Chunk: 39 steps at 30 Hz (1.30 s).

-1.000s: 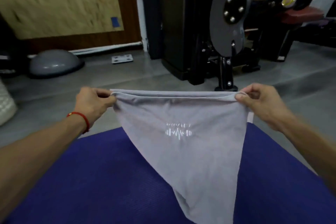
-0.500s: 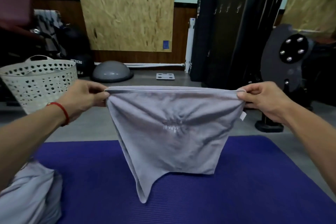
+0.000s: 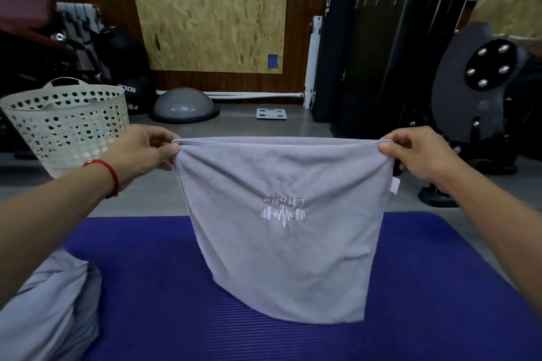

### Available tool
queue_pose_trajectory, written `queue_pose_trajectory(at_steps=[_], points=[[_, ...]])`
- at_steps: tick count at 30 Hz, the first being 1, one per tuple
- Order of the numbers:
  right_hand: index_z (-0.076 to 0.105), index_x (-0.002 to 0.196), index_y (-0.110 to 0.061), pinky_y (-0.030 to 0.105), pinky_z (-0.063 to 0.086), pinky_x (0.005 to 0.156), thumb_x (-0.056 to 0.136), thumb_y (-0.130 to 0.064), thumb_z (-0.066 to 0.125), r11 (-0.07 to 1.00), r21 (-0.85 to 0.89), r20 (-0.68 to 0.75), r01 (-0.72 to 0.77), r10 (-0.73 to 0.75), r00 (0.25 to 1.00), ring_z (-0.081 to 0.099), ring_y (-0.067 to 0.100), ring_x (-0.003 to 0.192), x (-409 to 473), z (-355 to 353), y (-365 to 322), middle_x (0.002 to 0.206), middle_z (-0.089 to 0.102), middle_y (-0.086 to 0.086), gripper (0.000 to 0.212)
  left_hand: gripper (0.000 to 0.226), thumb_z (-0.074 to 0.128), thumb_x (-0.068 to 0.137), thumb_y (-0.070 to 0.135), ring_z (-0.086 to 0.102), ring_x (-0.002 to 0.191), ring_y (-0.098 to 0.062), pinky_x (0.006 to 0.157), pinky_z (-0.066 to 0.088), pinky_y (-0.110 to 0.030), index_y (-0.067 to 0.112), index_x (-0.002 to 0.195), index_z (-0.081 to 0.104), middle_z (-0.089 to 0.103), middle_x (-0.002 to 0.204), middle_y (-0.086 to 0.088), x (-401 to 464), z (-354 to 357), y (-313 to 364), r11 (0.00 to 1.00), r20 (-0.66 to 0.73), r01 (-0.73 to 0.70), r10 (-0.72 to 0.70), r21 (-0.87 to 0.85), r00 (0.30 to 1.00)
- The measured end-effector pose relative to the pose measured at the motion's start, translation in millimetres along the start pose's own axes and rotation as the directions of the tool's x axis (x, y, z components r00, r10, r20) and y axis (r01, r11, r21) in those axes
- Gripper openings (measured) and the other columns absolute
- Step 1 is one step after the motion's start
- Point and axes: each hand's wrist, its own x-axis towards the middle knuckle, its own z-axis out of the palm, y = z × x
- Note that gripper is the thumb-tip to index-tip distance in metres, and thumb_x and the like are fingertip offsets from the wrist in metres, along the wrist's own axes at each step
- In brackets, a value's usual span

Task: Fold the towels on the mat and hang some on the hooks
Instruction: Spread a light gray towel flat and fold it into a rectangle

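A grey towel [image 3: 281,258] with a white embroidered logo hangs stretched in front of me above the purple mat [image 3: 164,302]. My left hand [image 3: 146,148] pinches its top left corner and my right hand [image 3: 416,152] pinches its top right corner. The towel's lower edge hangs roughly level, close to the mat; I cannot tell whether it touches. A row of small hooks [image 3: 377,0] sits high on the black gym machine at the back right. More grey towel cloth [image 3: 50,311] lies bunched on the mat's left end.
A white perforated laundry basket [image 3: 67,126] stands on the floor at the left. A grey balance dome [image 3: 184,105] and a bathroom scale [image 3: 271,113] lie further back. The black gym machine [image 3: 381,53] and a grey weight plate holder [image 3: 481,82] fill the right side.
The view has lifted and turned left, bringing the basket and hooks into sight. The towel's hanging point has dropped out flat, so the cloth now hangs as a square.
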Motion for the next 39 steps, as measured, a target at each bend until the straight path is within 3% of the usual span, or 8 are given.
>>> queue_pose_trajectory(at_steps=[6, 10, 14, 18, 24, 28, 32, 39], points=[[0.074, 0.101, -0.012, 0.035, 0.060, 0.058, 0.099, -0.017, 0.066, 0.975, 0.160, 0.015, -0.151, 0.150, 0.989, 0.073, 0.034, 0.077, 27, 20, 25, 0.097, 0.073, 0.010, 0.010, 0.019, 0.052, 0.101, 0.015, 0.068, 0.057, -0.023, 0.058, 0.053, -0.031, 0.014, 0.095, 0.070, 0.069, 0.072, -0.011, 30, 44, 0, 0.842, -0.104, -0.039, 0.113, 0.537, 0.988], [0.070, 0.098, -0.013, 0.032, 0.064, 0.073, 0.100, -0.012, 0.063, 0.918, 0.383, -0.067, -0.104, 0.140, 0.988, 0.074, 0.030, 0.091, 43, 25, 34, 0.099, 0.070, 0.008, 0.007, 0.020, 0.047, 0.100, 0.015, 0.071, 0.058, -0.027, 0.051, 0.060, -0.030, 0.014, 0.099, 0.067, 0.071, 0.086, -0.020, 57, 67, 11, 0.966, -0.262, 0.097, -0.032, 0.240, 0.965], [0.074, 0.098, -0.022, 0.033, 0.062, 0.083, 0.097, -0.008, 0.064, 0.896, 0.439, -0.230, 0.066, 0.041, 0.972, 0.074, 0.021, 0.097, 37, 14, 39, 0.098, 0.075, 0.005, 0.017, 0.018, 0.044, 0.105, 0.007, 0.071, 0.096, -0.024, 0.076, 0.063, -0.033, 0.016, 0.095, 0.056, 0.066, 0.103, -0.012, 53, 80, 24, 0.956, -0.235, -0.014, -0.058, -0.292, 0.970], [0.074, 0.108, -0.015, 0.027, 0.060, 0.085, 0.097, -0.005, 0.065, 0.901, 0.430, -0.214, 0.060, 0.037, 0.976, 0.074, 0.013, 0.092, -6, 7, 61, 0.099, 0.075, 0.004, 0.018, 0.026, 0.046, 0.105, 0.009, 0.066, 0.098, -0.017, 0.086, 0.057, -0.032, 0.027, 0.092, 0.060, 0.067, 0.097, -0.001, 2, 77, 0, 0.962, -0.040, -0.101, 0.094, -0.252, 0.995], [0.072, 0.090, -0.017, 0.042, 0.065, 0.069, 0.096, -0.006, 0.067, 0.941, 0.265, 0.153, -0.209, 0.173, 0.973, 0.072, 0.012, 0.068, -93, 56, 124, 0.083, 0.073, 0.006, 0.014, 0.016, 0.047, 0.103, 0.001, 0.059, 0.091, -0.025, 0.082, 0.059, -0.026, 0.008, 0.097, 0.060, 0.062, 0.093, -0.017, -99, 107, -103, 0.957, 0.301, 0.149, -0.069, -0.250, 0.951], [0.074, 0.084, -0.031, 0.027, 0.055, 0.082, 0.094, -0.017, 0.073, 0.985, -0.126, 0.601, -0.118, 0.171, 0.781, 0.070, 0.006, 0.086, -171, 82, 166, 0.087, 0.075, -0.016, 0.017, 0.014, 0.061, 0.099, 0.009, 0.062, 0.085, -0.014, 0.080, 0.053, -0.029, 0.019, 0.091, 0.068, 0.070, 0.086, 0.002, -183, 114, -177, 0.977, 0.610, 0.206, -0.194, 0.052, 0.768], [0.063, 0.077, -0.047, 0.017, 0.044, 0.078, 0.090, -0.022, 0.076, 0.968, -0.247, 0.796, 0.047, 0.175, 0.579, 0.063, 0.002, 0.092, -248, 98, 182, 0.098, 0.065, -0.028, 0.031, 0.023, 0.062, 0.098, 0.013, 0.068, 0.095, -0.001, 0.087, 0.054, -0.030, 0.033, 0.088, 0.065, 0.073, 0.098, 0.018, -247, 115, -213, 0.961, 0.720, -0.009, -0.200, 0.276, 0.664], [0.065, 0.091, -0.036, 0.020, 0.045, 0.086, 0.086, -0.035, 0.061, 0.955, -0.226, 0.963, 0.190, 0.191, 0.188, 0.053, -0.007, 0.090, -351, 99, 182, 0.091, 0.058, -0.023, 0.006, 0.012, 0.059, 0.096, 0.024, 0.040, 0.093, 0.016, 0.081, 0.034, -0.004, 0.033, 0.090, 0.054, 0.049, 0.101, 0.028, -355, 108, -224, 0.881, 0.924, -0.465, 0.100, 0.090, 0.369]])
